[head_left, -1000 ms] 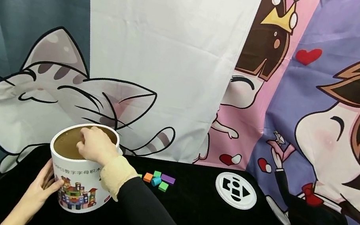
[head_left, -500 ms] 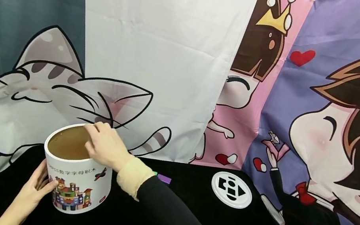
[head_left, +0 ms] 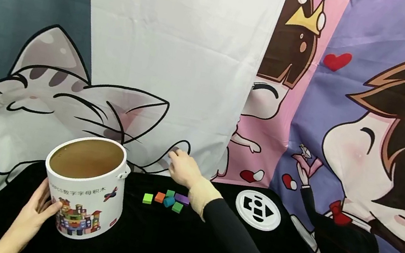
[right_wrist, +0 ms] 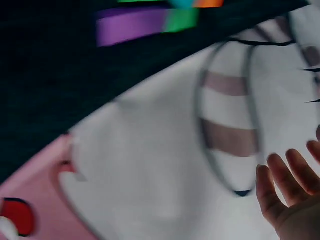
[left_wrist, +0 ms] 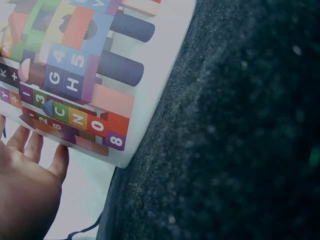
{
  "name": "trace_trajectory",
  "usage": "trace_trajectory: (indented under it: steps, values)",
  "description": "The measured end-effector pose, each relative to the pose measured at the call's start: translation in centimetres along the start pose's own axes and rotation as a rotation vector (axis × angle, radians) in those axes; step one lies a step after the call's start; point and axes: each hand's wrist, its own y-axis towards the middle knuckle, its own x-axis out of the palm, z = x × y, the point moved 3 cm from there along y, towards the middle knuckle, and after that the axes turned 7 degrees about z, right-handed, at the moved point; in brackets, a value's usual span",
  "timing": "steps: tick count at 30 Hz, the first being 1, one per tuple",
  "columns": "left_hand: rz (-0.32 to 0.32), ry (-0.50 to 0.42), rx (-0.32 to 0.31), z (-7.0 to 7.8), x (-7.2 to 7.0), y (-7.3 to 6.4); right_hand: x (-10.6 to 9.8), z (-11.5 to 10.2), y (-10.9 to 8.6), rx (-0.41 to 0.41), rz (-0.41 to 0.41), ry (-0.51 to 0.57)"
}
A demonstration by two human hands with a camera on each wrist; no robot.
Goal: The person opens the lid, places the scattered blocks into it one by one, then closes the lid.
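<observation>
A white bucket (head_left: 83,196) with printed block pictures stands at the left, top uncovered and brownish inside. My left hand (head_left: 32,212) rests against its lower left side, thumb toward the front. In the left wrist view the left fingers (left_wrist: 60,162) lie fairly straight on the printed wall. My right hand (head_left: 183,168) hovers behind a small group of blocks, including a purple block (head_left: 182,198), an orange block (head_left: 159,197), a blue block (head_left: 169,202) and a light green block (head_left: 147,198). Its fingers (right_wrist: 285,177) look relaxed in the right wrist view, with nothing seen in them.
A round white lid (head_left: 258,210) with black shape cut-outs lies on the black cloth (head_left: 181,249) to the right. Behind the table hangs a printed curtain (head_left: 183,51). The bucket has a handle lug (head_left: 125,171) on its right side.
My right hand has come out from the bucket's mouth and moved right, past the blocks, which show again. My left hand stays on the bucket. The head view has shifted slightly right.
</observation>
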Motion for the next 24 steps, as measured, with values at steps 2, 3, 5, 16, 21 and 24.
trace_trajectory:
  steps: [2, 3, 5, 16, 21, 24]
  values:
    - [0.001, 0.010, 0.001, 0.0, -0.1, 0.0, 1.1, 1.5, -1.4, 0.033, -0.060, 0.016]
    - [0.000, 0.006, 0.002, 0.0, -0.2, 0.0, 1.6, 2.0, -2.0, 0.050, -0.088, 0.026]
    - [-0.002, 0.001, 0.003, -0.1, -0.3, 0.0, 2.8, 2.8, -3.2, 0.079, -0.135, 0.065]
    - [0.002, 0.000, 0.008, 0.2, -0.2, 0.1, 7.0, 2.6, -7.5, 0.109, -0.252, 0.187]
    - [0.002, -0.022, 0.008, 0.1, 0.0, 0.0, 8.0, 2.0, -8.1, 0.132, -0.266, 0.163]
    - [0.009, -0.006, 0.012, 0.0, 0.0, -0.1, 8.3, 1.7, -8.2, 0.139, -0.267, 0.166]
